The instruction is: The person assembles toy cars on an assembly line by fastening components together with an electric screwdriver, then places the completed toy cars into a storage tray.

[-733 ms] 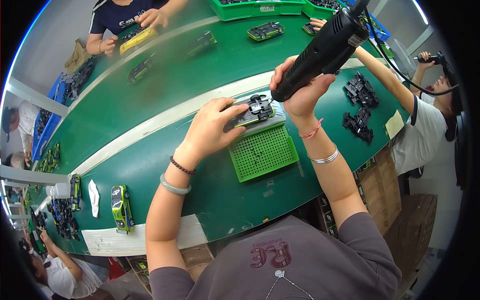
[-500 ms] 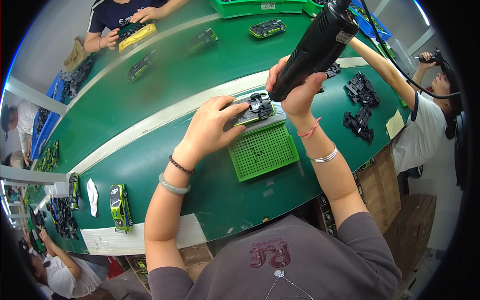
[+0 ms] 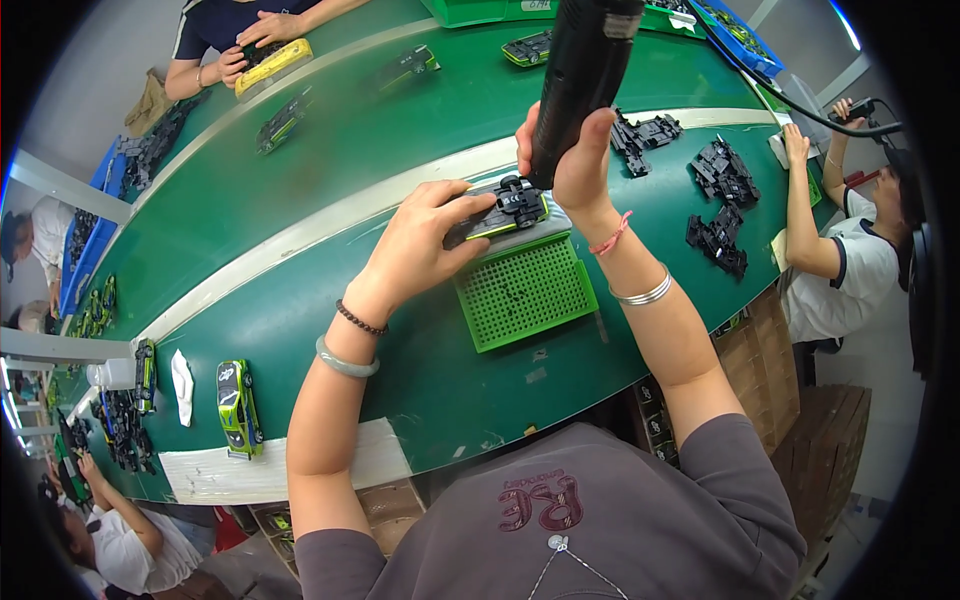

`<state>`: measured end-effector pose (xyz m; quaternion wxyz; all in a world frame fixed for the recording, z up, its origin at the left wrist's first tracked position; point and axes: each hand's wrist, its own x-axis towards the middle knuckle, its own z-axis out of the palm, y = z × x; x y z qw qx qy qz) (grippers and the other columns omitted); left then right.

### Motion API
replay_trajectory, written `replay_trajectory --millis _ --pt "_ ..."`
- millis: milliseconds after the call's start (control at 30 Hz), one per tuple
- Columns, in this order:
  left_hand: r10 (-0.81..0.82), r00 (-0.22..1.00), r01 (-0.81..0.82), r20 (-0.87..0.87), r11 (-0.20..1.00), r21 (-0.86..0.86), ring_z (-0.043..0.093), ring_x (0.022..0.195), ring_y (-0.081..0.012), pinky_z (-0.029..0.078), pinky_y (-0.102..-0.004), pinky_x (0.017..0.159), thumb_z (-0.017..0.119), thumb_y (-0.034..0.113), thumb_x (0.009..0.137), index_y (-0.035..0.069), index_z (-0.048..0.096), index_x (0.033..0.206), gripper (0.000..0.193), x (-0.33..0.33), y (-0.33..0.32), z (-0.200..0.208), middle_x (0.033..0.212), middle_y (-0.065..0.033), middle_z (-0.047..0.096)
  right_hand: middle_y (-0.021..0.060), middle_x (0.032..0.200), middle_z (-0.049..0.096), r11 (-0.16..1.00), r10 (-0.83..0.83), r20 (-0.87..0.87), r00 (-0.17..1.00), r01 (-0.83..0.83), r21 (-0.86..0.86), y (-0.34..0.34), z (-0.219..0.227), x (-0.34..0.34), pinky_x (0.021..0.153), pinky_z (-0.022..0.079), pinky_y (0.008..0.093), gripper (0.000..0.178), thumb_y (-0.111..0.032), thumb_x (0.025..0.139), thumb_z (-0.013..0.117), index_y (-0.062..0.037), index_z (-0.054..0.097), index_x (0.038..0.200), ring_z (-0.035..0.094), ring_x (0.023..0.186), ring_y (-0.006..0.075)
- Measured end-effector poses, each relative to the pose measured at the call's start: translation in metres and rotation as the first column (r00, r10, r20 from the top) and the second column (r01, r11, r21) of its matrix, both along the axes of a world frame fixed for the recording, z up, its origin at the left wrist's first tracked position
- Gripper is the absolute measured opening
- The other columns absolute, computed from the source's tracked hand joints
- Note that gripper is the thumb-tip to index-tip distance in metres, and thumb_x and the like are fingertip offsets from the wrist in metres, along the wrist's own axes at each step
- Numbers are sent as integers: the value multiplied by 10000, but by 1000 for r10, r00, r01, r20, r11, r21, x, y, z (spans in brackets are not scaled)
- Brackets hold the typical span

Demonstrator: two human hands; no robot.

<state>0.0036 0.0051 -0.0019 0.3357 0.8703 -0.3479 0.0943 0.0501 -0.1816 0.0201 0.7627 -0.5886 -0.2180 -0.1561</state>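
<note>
Right hand (image 3: 575,160) just swung the driver (image 3: 583,85) more upright, fingers wrapped tight round it, so probably a straighter shot at the car (image 3: 517,204). Left hand (image 3: 425,228) has that clamped, wheels-up, just beyond the basket (image 3: 522,290).

Black power tool (image 3: 585,85), top cut off

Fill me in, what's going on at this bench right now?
The person's left hand holds an upside-down toy car. The right hand grips a black handheld tool, its lower end right beside the car; whether it touches is hard to tell. A green perforated basket sits nearer the person, and black chassis parts lie to the right.
</note>
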Motion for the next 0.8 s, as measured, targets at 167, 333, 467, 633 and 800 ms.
replay_trajectory --millis 167,333,467,633,800 --pt "4 1000 -3 21 997 -75 526 1003 -301 435 -384 885 707 139 683 83 613 1079 411 2 0 -5 1056 -130 571 97 587 504 996 -61 16 998 60 63 4 18 -30 468 434 267 988 -932 579 190 -9 467 796 509 478 183" --pt "1 999 2 32 997 -71 526 1004 -302 435 -387 887 703 150 684 92 613 1084 414 2 0 -4 1061 -129 569 101 592 503 986 106 -48 993 -99 132 20 7 -73 460 443 279 995 -922 598 163 10 454 792 518 483 187" --pt "3 999 0 45 997 -75 525 1007 -303 435 -387 885 702 158 682 97 611 1087 419 3 -1 -8 1061 -128 566 90 594 505 993 104 -78 992 -99 64 21 -10 -72 471 444 270 955 -902 629 189 -1 461 792 523 491 179" --pt "4 1000 -3 27 998 -59 524 1009 -302 437 -385 884 702 158 681 103 610 1091 424 2 1 -9 1063 -128 565 86 598 508 992 110 -80 991 -105 64 21 -19 -70 480 443 264 935 -894 637 208 -11 465 803 525 495 172" --pt "1 1000 0 19 999 -53 526 1006 -301 441 -384 878 702 155 679 104 611 1087 422 3 0 -8 1062 -127 565 77 592 502 996 67 -118 991 -58 73 24 -25 -70 475 435 261 930 -895 630 230 -13 466 810 517 500 163"
